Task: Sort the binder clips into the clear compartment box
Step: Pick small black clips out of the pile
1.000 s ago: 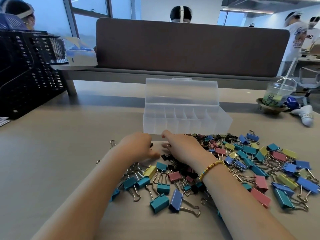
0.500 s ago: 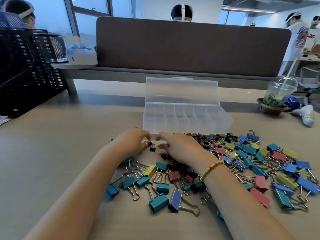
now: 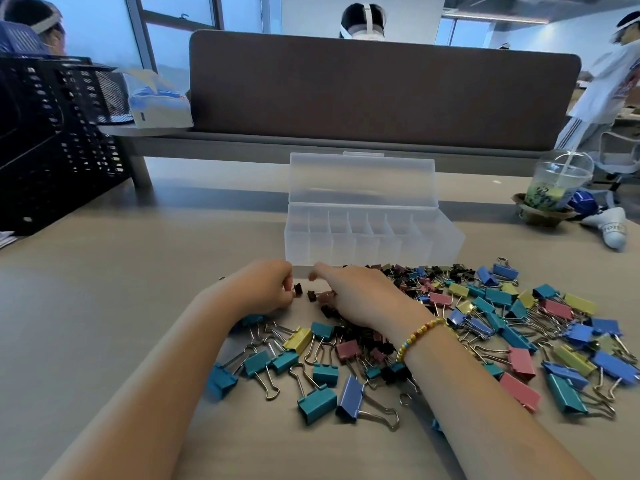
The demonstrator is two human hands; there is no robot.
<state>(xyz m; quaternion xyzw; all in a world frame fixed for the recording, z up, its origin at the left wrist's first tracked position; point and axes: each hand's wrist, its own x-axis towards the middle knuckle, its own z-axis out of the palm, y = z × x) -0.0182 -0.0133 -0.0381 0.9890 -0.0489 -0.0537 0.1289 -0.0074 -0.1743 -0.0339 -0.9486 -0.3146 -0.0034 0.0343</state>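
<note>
Clips (image 3: 450,327) lie heaped on the table (image 3: 104,306) before the open box (image 3: 370,233); I see bare table to their left. My left hand (image 3: 263,287) pinches a small black clip (image 3: 297,289); my right hand (image 3: 360,294) rests curled on the heap, its grip hidden.

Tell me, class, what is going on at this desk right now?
A person is sorting binder clips. The left hand pinches a small black clip at its fingertips, while the right hand reaches into the heap of small dark clips beside it. The clear compartment box stands open just behind the hands, and its compartments look empty. Larger coloured clips lie spread over the table in front of the box and to its right.
</note>
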